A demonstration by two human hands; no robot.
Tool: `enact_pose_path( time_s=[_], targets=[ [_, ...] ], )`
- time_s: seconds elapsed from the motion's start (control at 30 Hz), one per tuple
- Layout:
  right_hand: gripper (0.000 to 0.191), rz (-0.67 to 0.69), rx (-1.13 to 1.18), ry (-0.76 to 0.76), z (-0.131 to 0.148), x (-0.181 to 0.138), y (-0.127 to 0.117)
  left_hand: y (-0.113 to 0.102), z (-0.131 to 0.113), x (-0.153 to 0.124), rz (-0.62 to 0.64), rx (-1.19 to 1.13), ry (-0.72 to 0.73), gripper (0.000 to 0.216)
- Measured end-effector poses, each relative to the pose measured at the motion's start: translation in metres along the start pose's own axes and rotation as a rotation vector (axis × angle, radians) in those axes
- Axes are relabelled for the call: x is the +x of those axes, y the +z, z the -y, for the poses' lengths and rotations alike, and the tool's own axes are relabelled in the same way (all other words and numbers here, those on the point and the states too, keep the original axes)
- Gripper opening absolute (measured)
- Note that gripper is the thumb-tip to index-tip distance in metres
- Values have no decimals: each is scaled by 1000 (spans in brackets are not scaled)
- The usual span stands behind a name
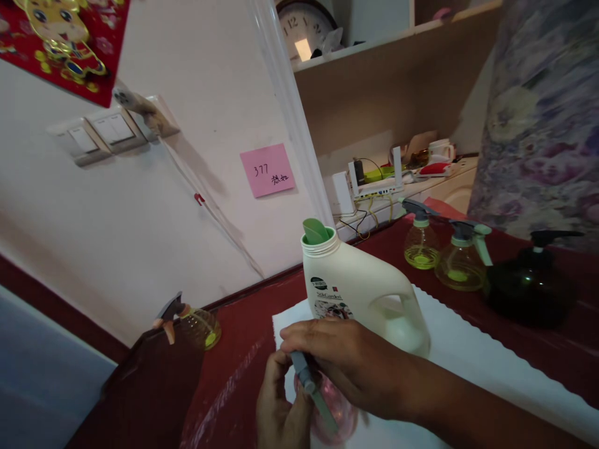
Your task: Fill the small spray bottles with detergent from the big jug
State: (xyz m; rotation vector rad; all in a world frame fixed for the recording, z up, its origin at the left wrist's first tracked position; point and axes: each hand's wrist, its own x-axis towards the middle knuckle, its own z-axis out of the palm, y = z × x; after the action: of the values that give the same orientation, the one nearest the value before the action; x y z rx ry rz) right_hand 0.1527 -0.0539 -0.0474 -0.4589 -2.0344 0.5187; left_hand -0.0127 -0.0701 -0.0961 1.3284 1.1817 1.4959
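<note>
A small clear pink spray bottle (pixel 344 411) with a grey and pale green spray head stands on the white sheet in front of me. My left hand (pixel 283 405) is closed around the near left side of its neck, thumb close to the green trigger. Reaching in from the right, my right hand (pixel 350 362) curls over the grey spray head, gripping it; some of its fingers are hidden. Just behind my hands is a cream detergent jug (pixel 360 280), its mouth uncapped and a green spout showing inside.
A spray bottle (pixel 201 327) lies tilted at the table's left edge. At right stand two spray bottles (pixel 421 243) holding yellow-green liquid and a dark pump bottle (pixel 533 287). White paper (pixel 505 380) covers part of the red table (pixel 238 349). A router (pixel 379 184) sits behind.
</note>
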Motion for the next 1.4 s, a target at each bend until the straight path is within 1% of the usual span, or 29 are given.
enact_pose_path(
  time_s=[0.1,0.23,0.33,0.43,0.57,0.73,0.77,0.87,0.97,1.07,1.2,1.27,1.33,1.4],
  targets=[
    [35,-15,-8,9,-2,0,1,-3,0,-2,11,21,-13,46],
    [38,-35,-41,-2,-4,-2,3,-3,1,-7,-12,51,-27,52],
    [38,-36,-40,7,-4,-3,4,1,1,-8,-23,-7,-20,54],
    [34,-13,-22,19,-2,-3,3,6,0,-7,-15,-93,-27,48],
    [34,2,-23,21,-2,-2,2,5,-4,-2,5,-65,-52,38],
    [33,-6,-21,7,-3,-2,2,-10,-2,4,184,38,-16,35],
    [34,-8,-24,7,-3,-3,2,-13,0,4,194,62,-15,37],
    [38,-28,-36,-1,-4,-4,2,-19,9,2,141,99,-57,45],
    [37,-34,-41,-7,-4,-3,3,-17,16,-1,69,49,-98,52],
    [34,-18,-35,-6,-4,-2,3,-8,13,-1,29,-23,-53,50],
    [32,10,-37,23,-3,-1,2,0,0,1,12,6,-6,36],
    [31,25,-35,34,-2,-2,1,0,-3,2,31,-11,4,32],
    [31,20,-37,36,-2,-2,1,-3,-2,1,73,-31,-1,32],
    [33,8,-43,31,-3,-3,1,-6,2,-1,70,-26,-27,36]
  ],
)
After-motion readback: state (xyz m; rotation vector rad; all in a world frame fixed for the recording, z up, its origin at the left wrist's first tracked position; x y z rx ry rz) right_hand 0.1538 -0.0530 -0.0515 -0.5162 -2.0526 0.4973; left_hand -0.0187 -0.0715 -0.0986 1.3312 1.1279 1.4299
